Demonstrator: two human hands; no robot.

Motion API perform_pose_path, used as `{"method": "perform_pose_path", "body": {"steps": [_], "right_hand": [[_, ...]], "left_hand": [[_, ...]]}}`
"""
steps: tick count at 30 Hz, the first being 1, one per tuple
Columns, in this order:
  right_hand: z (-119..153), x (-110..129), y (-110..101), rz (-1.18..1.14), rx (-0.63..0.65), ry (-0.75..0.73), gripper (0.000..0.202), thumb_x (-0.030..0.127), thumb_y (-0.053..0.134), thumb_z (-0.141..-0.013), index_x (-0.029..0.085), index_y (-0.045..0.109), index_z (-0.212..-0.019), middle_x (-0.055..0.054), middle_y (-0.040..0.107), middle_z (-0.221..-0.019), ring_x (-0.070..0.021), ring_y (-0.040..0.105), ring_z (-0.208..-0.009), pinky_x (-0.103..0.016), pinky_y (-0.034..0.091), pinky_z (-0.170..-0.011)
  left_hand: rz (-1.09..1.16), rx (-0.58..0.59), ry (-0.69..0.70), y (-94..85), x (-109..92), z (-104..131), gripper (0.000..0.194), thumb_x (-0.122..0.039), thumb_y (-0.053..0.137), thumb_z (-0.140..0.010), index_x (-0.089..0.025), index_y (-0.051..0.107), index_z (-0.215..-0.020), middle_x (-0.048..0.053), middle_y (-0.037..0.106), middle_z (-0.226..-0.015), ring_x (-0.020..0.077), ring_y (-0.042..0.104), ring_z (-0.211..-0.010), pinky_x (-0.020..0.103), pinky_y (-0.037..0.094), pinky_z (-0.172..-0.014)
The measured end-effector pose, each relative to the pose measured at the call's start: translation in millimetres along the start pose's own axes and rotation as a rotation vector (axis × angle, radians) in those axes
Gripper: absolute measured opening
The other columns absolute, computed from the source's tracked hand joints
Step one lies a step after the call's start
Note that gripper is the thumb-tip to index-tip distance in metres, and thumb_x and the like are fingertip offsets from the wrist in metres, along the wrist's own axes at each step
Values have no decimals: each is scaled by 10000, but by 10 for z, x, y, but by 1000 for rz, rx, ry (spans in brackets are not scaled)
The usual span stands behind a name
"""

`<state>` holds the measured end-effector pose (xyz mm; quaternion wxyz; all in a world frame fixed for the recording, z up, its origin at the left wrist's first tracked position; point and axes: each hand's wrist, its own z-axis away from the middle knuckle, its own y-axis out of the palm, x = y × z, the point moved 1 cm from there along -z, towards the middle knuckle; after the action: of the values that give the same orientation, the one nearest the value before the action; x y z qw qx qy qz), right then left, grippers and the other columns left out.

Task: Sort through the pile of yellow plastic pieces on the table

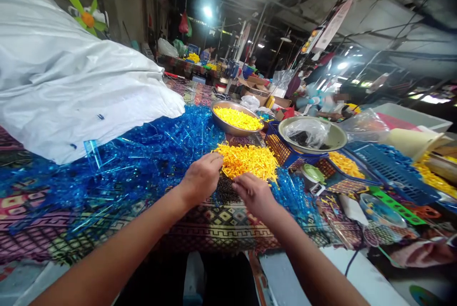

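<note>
My left hand (pixel 203 178) is closed in a pinch at the left edge of a heap of small yellow plastic pieces (pixel 252 159). My right hand (pixel 253 192) is also pinched, just in front of that heap. Whatever sits between the fingertips of either hand is too small to make out. Between and below the hands lies a pile of tiny dark pieces (pixel 225 191). Clear blue plastic pieces (pixel 150 153) spread widely to the left, with a smaller batch of blue pieces (pixel 294 192) on the right.
A large white sack (pixel 71 77) stands at the left. Behind the heap sits a metal bowl (pixel 235 130) of yellow pieces. To the right are a basin (pixel 335 142) holding a plastic bag, a blue basket (pixel 282 149) and a green strip (pixel 396 206). A patterned cloth (pixel 214 227) covers the table.
</note>
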<state>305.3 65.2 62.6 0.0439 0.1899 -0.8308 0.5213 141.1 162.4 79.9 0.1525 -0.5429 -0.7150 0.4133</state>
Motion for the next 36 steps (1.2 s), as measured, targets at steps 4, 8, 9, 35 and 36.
{"method": "perform_pose_path", "body": {"steps": [4,8,9,35,36], "right_hand": [[348,385,189,9,31,87,240,325,479,-854,182,581,-1017,-65,611,-867,-151,571,-783,-254,444,-698],[334,526,412,224,109,133,396,388,500,-833,184,522,-1171,-87,611,-895,-187,568,-813,-280,439,-712],[308,539,453,276,135,138,412,386,507,-828,186,513,-1188,-89,612,-891,-193,568,-807,-283,438,-704],[36,816,960,-36,-34,39,393,212,504,-812,166,497,-1202,-82,612,-1057,-186,512,-926,-330,421,-857],[26,823,957,-7,-6,27,346,226,501,-817,173,527,-1158,-77,619,-1025,-186,515,-903,-332,423,-842]], "left_hand": [[-141,44,22,-88,-43,533,252,-131,412,-812,-135,588,-991,119,555,-1120,277,416,-1162,454,323,-979],[-269,127,-12,-67,-24,768,300,-216,484,-782,-131,596,-1048,145,487,-1244,371,282,-1247,576,220,-989],[-290,140,-28,-51,-9,798,294,-218,488,-778,-128,606,-1032,151,483,-1250,376,287,-1244,581,216,-987],[-367,-32,-225,-133,198,845,236,-136,404,-799,-130,631,-862,132,574,-1077,284,467,-1086,439,339,-956],[-349,-36,-199,-148,180,761,239,-142,403,-805,-137,628,-886,120,568,-1094,279,447,-1109,436,326,-969]]}}
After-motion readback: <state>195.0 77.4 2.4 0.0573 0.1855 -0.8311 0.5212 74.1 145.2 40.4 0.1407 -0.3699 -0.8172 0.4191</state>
